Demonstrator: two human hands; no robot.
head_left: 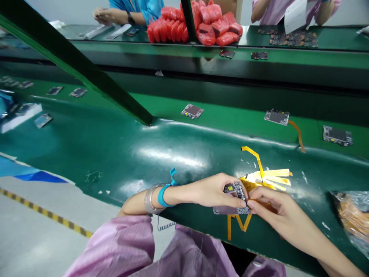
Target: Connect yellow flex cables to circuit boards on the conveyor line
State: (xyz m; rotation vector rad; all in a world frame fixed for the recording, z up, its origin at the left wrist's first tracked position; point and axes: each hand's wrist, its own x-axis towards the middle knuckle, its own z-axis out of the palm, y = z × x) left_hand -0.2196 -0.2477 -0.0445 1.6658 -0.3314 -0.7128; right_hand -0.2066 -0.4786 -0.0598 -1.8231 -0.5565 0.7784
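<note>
Where the two hands meet at the near edge of the bench, a small circuit board [234,197] is held between them, component side up, just above the green mat [129,154]. The left hand [211,190] has fingers and thumb closed on the board's left half. The right hand [278,207] has thumb and forefinger pinched together at the board's right edge, where thin yellow ribbons [273,177] begin. More of these ribbons fan out on the mat just beyond the right fingertips, and a few hang down below the fingers over the bench edge.

The board looks light, thin and stiff, with small exposed parts that would probably not stand pressure, so its bare edges seem the safest place to grip. The ribbons look limp and likely to crease.

A blue wrist strap [165,192] and a bangle sit on the left wrist, back from the fingers. A clear bag [353,215] lies to the right of the right hand. Well beyond the fingertips, bare boards [191,111] lie spaced along a green belt. Further still are red packets [201,23] and a co-worker's hands [105,15]
</note>
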